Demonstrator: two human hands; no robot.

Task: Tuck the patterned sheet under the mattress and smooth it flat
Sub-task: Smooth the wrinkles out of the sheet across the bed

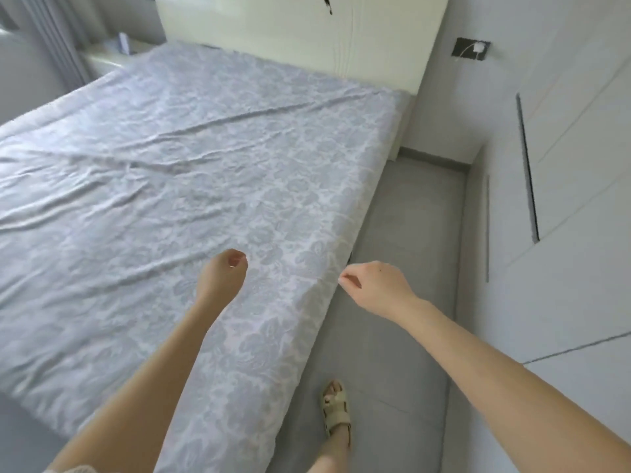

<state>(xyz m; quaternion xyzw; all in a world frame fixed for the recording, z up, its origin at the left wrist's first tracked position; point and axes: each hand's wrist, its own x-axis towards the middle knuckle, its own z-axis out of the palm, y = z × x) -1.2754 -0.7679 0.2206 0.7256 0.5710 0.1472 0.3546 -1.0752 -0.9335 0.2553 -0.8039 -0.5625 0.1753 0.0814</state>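
The patterned sheet (191, 172), pale blue-grey with a white floral print, covers the mattress and shows long creases across its middle and left. Its right side drapes over the mattress edge (341, 240). My left hand (225, 271) hovers over the sheet near the right side, fingers loosely curled, holding nothing. My right hand (375, 285) is beside the mattress edge above the floor. Its thumb and forefinger tips meet right at the sheet's border, and I cannot tell whether they pinch the cloth.
A cream headboard (307, 32) stands at the far end. A narrow grey floor strip (409, 233) runs between the bed and white wardrobe doors (563, 165) on the right. My sandalled foot (336, 409) stands on that strip. A nightstand (106, 52) sits far left.
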